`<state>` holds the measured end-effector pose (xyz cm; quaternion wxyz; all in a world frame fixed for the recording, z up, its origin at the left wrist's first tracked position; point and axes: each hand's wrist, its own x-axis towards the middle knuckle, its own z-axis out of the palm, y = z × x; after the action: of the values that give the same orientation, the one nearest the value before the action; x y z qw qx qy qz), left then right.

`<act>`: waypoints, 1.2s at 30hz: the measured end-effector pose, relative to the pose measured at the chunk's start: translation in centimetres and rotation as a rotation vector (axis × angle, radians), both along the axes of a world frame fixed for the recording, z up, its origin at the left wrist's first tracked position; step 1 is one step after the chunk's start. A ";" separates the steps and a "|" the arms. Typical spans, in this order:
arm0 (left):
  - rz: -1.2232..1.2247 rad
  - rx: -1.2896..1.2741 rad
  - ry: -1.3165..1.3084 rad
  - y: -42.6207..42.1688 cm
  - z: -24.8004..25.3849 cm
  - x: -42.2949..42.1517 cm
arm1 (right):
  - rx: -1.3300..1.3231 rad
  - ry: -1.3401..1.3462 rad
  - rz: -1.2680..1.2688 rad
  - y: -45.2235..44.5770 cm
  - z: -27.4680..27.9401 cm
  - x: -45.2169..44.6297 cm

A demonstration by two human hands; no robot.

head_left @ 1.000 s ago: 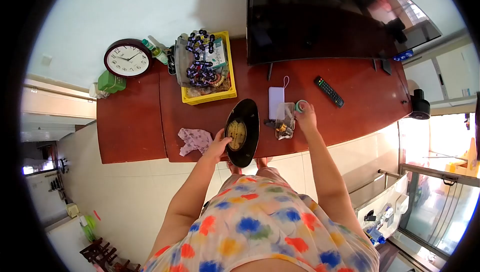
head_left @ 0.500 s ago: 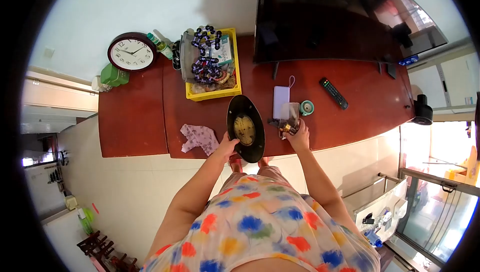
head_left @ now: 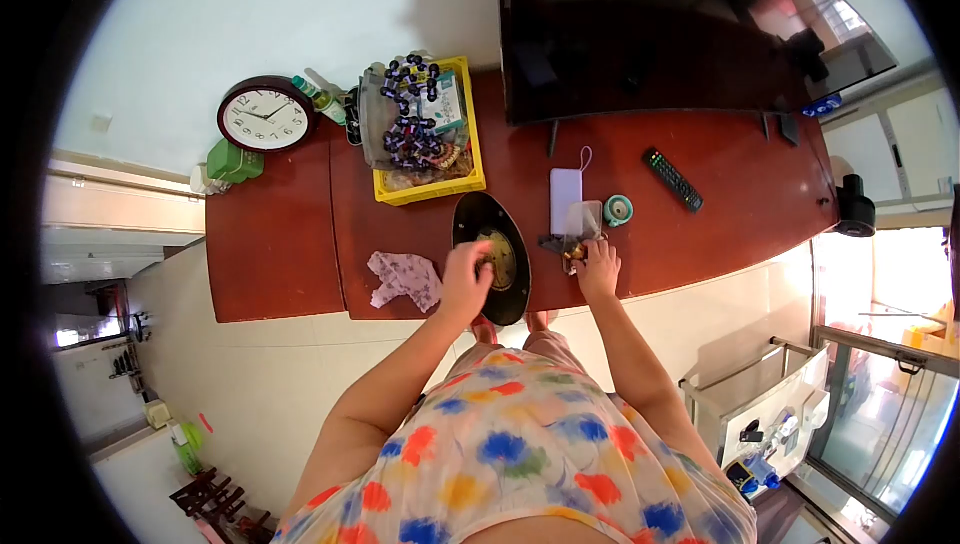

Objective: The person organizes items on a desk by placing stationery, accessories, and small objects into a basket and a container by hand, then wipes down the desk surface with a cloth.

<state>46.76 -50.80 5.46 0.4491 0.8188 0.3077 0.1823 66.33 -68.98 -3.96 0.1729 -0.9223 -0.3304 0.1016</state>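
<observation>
A black oval dish with a yellowish centre (head_left: 503, 262) stands tilted at the table's front edge. My left hand (head_left: 468, 279) is over its left part, fingers curled; whether they hold anything is hidden. My right hand (head_left: 599, 269) reaches into a small clear box (head_left: 584, 216) with gold and dark small items, its fingertips among them. What those fingertips grip, if anything, is too small to tell. Just behind the box lies a lilac power bank (head_left: 566, 194) with a loop strap. A round teal tape roll (head_left: 618, 210) sits to the box's right.
On the red-brown table (head_left: 270, 274) are a patterned pink cloth (head_left: 405, 280), a yellow basket (head_left: 472, 169) of mixed items, a wall clock (head_left: 266, 119), a green box (head_left: 235, 161) and a remote (head_left: 673, 180). A large television (head_left: 660, 34) stands at the back.
My right hand has let go of the teal roll and moved to the clear box. My left hand has shifted from the dish's lower edge up over its face.
</observation>
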 end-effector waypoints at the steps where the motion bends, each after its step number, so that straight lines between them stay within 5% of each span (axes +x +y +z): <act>1: -0.104 -0.054 -0.002 -0.3 0.1 0.9 | 0.025 0.011 0.005 0.1 -0.3 0.5; 4: -0.309 -0.060 0.053 -2.6 -0.8 4.8 | 0.248 0.156 -0.083 0.0 -0.4 1.6; 12: -0.683 0.495 0.378 -8.0 -6.6 12.5 | 0.879 0.888 -0.735 -3.5 -0.3 3.3; 22: -0.839 0.646 0.500 -8.3 -10.7 14.7 | 0.592 0.854 -0.743 -5.2 -0.6 2.2; 26: -0.805 0.542 0.466 -8.2 -10.8 14.5 | 0.528 0.471 -0.552 -4.2 -3.8 2.1; 31: -0.732 0.421 0.542 -7.3 -9.9 14.9 | 0.265 0.431 -0.487 -1.6 -2.3 3.6; 36: -0.488 -0.022 0.325 -5.1 -6.8 12.6 | 0.200 0.389 -0.409 -1.1 -2.1 4.0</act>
<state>59.35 -55.88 -1.33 0.4332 0.8823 0.1714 -0.0679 70.31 -70.04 -6.03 0.3396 -0.9114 -0.1067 0.2063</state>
